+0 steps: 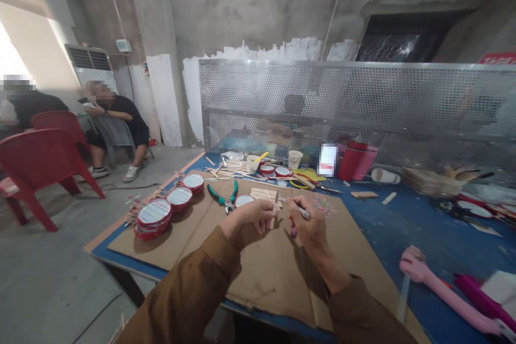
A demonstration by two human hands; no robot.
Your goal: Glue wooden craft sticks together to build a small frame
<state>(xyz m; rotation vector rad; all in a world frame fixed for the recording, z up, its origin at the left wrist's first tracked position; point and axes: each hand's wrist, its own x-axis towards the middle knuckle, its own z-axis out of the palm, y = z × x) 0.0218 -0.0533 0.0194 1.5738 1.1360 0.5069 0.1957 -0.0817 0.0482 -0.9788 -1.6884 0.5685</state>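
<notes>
My left hand (pixel 255 216) is closed on a thin flat wooden stick (pixel 276 207), which stands nearly upright between thumb and fingers. My right hand (pixel 308 224) grips a light-coloured pen (pixel 302 212), its front end pointing toward the stick but apart from it. Something small and purple shows under the right hand's fingers; I cannot make out what it is. Behind the left hand lie a bundle of wooden sticks (pixel 262 193), a round white-topped piece (pixel 244 200) and green-handled pliers (pixel 228 201). All rest on a brown cardboard sheet (pixel 266 285).
Red-rimmed round pieces (pixel 153 212) line the cardboard's left side, some stacked. Paper cups (pixel 295 159), scissors (pixel 306 181), a lit phone (pixel 327 160) and a red bottle (pixel 352 159) stand or lie behind. A pink tool (pixel 443 290) is at right. People sit far left.
</notes>
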